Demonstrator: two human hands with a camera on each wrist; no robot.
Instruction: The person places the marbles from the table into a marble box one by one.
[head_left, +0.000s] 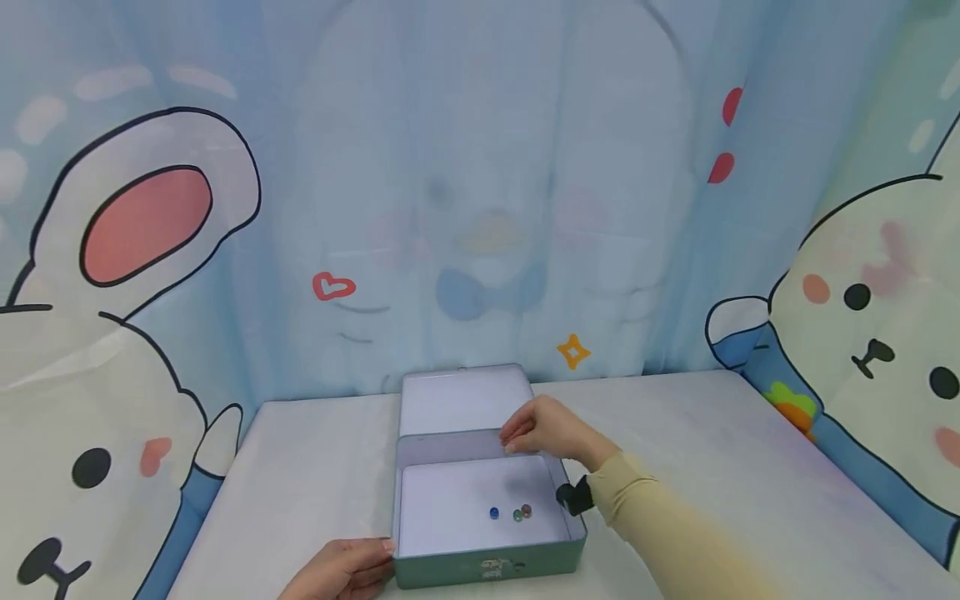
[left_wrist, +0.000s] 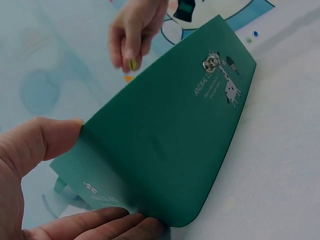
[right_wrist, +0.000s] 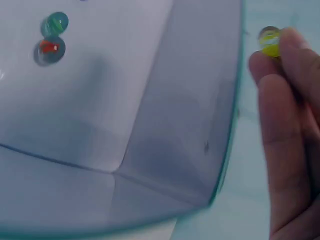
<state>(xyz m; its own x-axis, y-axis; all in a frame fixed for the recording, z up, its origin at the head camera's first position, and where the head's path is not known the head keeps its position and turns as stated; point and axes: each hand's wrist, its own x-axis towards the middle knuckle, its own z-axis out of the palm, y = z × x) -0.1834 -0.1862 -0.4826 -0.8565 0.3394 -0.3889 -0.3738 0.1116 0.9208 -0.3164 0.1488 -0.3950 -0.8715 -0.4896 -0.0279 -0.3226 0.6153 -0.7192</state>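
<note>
A green tin box (head_left: 491,567) with a pale inside stands on the table, its lid (head_left: 465,400) swung back. Its front left corner lies between the thumb and fingers of my left hand (head_left: 341,571), which grips the side wall. My right hand (head_left: 551,429) is over the back right part of the box in the head view. Between thumb and fingertips it pinches a clear marble with yellow in it (right_wrist: 270,44). On the box floor lie a blue marble (head_left: 494,513), a green marble (head_left: 517,516) and a reddish marble (head_left: 527,511), the last two side by side.
A white cloth (head_left: 322,467) covers the table around the box. Behind it hangs a light blue curtain (head_left: 480,167) printed with cartoon animals. A black wrist device (head_left: 576,497) sits at my right cuff, near the box's right wall.
</note>
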